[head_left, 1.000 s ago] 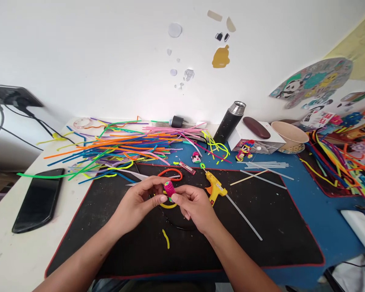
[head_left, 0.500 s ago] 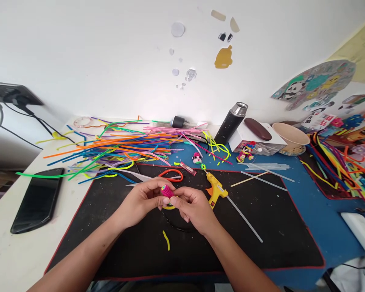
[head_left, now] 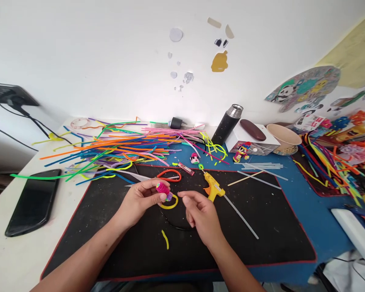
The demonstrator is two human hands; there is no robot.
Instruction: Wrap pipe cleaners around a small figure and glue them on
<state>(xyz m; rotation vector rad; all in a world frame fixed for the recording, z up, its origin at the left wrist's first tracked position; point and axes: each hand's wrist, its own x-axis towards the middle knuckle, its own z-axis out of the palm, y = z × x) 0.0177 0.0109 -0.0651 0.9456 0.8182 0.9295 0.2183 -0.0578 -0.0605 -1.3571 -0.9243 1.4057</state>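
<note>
Against a white wall (head_left: 109,52) dotted with stickers, a desk carries a black mat (head_left: 134,251) edged in red. Two bare forearms reach over the mat from the near edge. The left hand (head_left: 136,200) pinches a small magenta coil (head_left: 162,189) between thumb and fingers, held tilted above the mat's middle, with purple showing at its lower end. A yellow loop (head_left: 170,207) is just beside the coil, and a red loop (head_left: 170,179) lies beyond. The right hand (head_left: 202,215) is apart from the coil, its fingers curled and thumb near the index finger; whether those tips press together, I cannot tell. Past it lies a yellow glue gun (head_left: 213,187), a pale stick (head_left: 241,217) jutting from its back. Nearer the mat's front edge is a short yellow scrap (head_left: 165,239). Behind spreads a heap of colourful fuzzy stems (head_left: 118,144), with a black phone (head_left: 33,202) at far left and a dark flask (head_left: 227,125) leaning at right.
</note>
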